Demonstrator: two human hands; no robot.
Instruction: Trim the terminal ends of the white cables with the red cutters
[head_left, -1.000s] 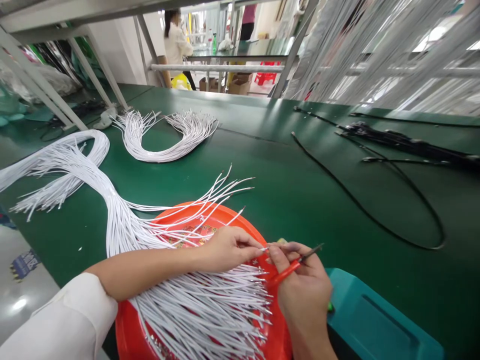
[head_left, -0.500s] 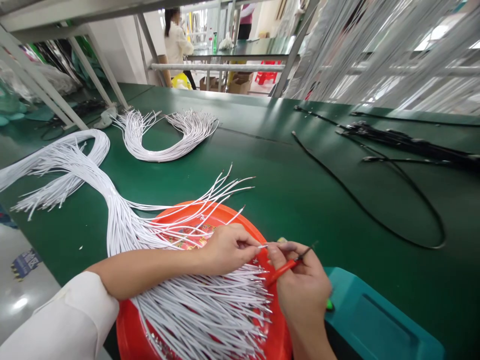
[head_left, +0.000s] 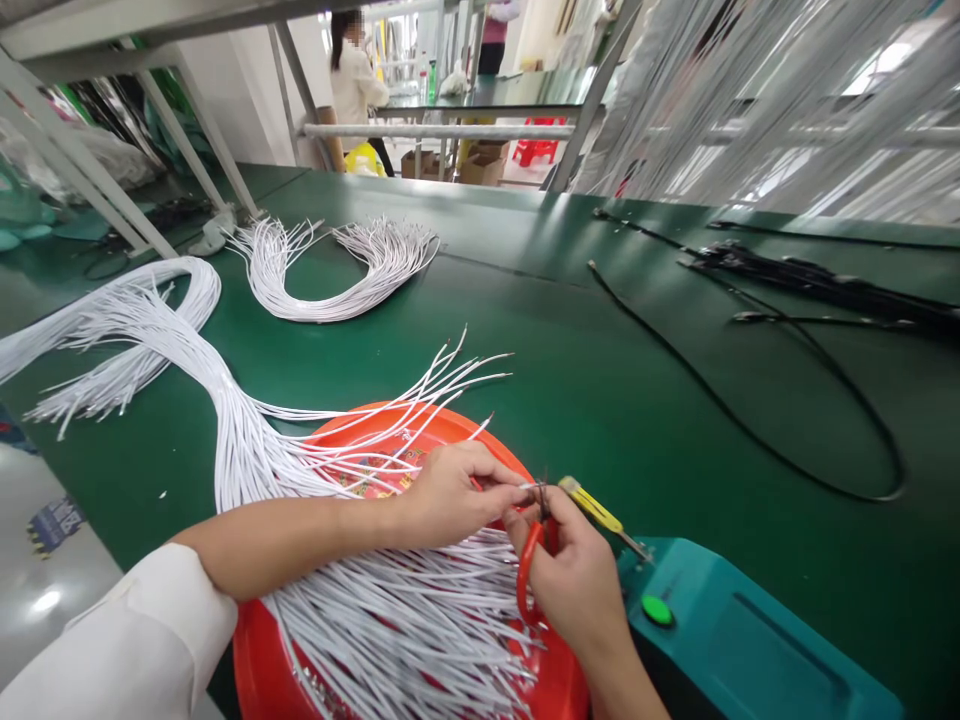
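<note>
Over the red basin (head_left: pixel 259 655), my left hand (head_left: pixel 457 495) is closed, pinching the end of a white cable (head_left: pixel 529 486) between thumb and fingertips. My right hand (head_left: pixel 574 570) is wrapped round small red-handled scissors (head_left: pixel 527 570). Their thin dark blades point up, right at the cable's tip, and my fingers partly cover them. Below my left forearm a thick bundle of white cables (head_left: pixel 390 610) fans across the basin, metal-tipped ends to the right. More cable ends (head_left: pixel 450 375) spread over the basin's far rim.
A teal machine with a green button (head_left: pixel 750 630) stands right of my right hand, a yellow-handled tool (head_left: pixel 592 503) beside it. Two more white cable bundles (head_left: pixel 322 305) (head_left: pixel 187 285) lie at the left. Black cables (head_left: pixel 825 285) lie on the green table (head_left: pixel 525 350) at the right. A person (head_left: pixel 352 75) stands beyond.
My right hand has turned and moved slightly left, swinging the scissors upright so their blades meet the cable end. The yellow-handled tool and green button are now uncovered. My left hand stays nearly still.
</note>
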